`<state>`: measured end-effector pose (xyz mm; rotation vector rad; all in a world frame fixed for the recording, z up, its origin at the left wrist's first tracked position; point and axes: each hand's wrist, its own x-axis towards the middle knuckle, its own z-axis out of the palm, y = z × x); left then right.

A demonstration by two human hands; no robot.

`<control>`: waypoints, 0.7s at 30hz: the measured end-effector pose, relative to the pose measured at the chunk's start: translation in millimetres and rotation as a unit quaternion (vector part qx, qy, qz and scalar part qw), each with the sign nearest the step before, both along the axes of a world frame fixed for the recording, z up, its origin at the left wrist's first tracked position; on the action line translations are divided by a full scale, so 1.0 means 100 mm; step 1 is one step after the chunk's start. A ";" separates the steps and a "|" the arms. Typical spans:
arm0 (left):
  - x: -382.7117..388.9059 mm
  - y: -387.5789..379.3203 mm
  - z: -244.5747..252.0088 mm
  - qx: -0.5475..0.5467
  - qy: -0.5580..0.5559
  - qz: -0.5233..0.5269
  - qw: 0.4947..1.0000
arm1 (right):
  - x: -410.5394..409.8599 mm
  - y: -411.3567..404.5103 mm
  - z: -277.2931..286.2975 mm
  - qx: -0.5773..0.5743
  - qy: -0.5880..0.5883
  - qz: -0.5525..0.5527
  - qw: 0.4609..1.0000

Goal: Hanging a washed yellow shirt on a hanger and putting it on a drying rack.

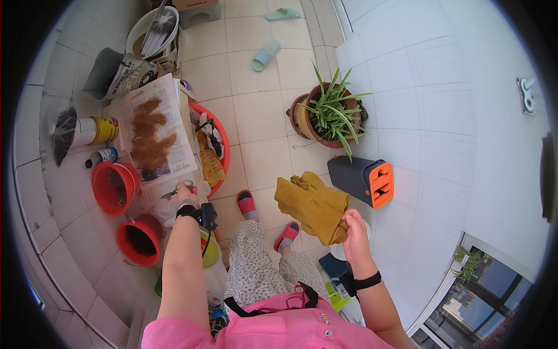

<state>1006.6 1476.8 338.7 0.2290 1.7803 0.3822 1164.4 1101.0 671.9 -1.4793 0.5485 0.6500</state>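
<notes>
A folded mustard-yellow cloth hangs over the tiled floor, its lower right edge pinched in my right hand. My left hand is at the left, over the near end of a low surface, with its fingers on a pair of scissors. The scissor blades point left. Just beyond that hand lies a newspaper sheet with a patch of brown powdery material spread on it.
Two red buckets stand at the left, near a yellow can. A red basin sits beside the newspaper. A potted spider plant and a dark box with an orange end stand to the right.
</notes>
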 end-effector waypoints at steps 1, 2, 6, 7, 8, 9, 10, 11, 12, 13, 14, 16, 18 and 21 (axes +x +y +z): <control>0.04 -0.10 0.24 0.011 -0.010 -0.021 1.000 | 0.00 0.02 0.06 0.017 -0.001 0.002 1.000; -0.01 -0.20 0.23 0.023 -0.041 -0.063 0.997 | -0.01 0.01 0.12 0.034 -0.002 0.004 0.999; 0.25 -0.75 1.15 0.076 -0.164 -0.192 0.965 | -0.09 -0.19 0.25 0.092 -0.014 -0.002 0.996; 0.30 -0.90 1.40 0.088 -0.220 -0.220 0.946 | -0.11 -0.24 0.30 0.096 -0.021 -0.008 0.995; 0.40 -1.06 1.80 0.087 -0.261 -0.274 0.922 | -0.14 -0.29 0.34 0.112 -0.022 -0.015 0.993; 0.50 -1.22 2.24 0.086 -0.302 -0.326 0.892 | -0.16 -0.35 0.39 0.127 -0.024 -0.022 0.991; 0.57 -1.38 2.61 0.078 -0.347 -0.359 0.863 | -0.19 -0.39 0.46 0.134 -0.027 -0.027 0.990; 0.62 -1.53 2.95 0.069 -0.391 -0.393 0.830 | -0.23 -0.46 0.52 0.138 -0.034 -0.035 0.989; 0.63 -1.65 3.23 0.072 -0.394 -0.400 0.824 | -0.26 -0.53 0.57 0.146 -0.044 -0.030 0.988; 0.62 -1.75 3.48 0.048 -0.448 -0.459 0.765 | -0.29 -0.60 0.61 0.153 -0.053 -0.025 0.986; 0.61 -1.87 3.71 0.022 -0.496 -0.514 0.699 | -0.31 -0.66 0.70 0.159 -0.053 -0.023 0.986; 0.56 -2.13 4.12 -0.011 -0.527 -0.550 0.648 | -0.37 -0.83 0.75 0.178 -0.066 -0.023 0.982; 0.48 -2.36 4.42 -0.068 -0.521 -0.589 0.614 | -0.44 -0.98 0.82 0.194 -0.077 -0.020 0.978; 0.37 -2.69 4.61 -0.152 -0.525 -0.644 0.536 | -0.54 -1.14 0.99 0.211 -0.089 -0.026 0.973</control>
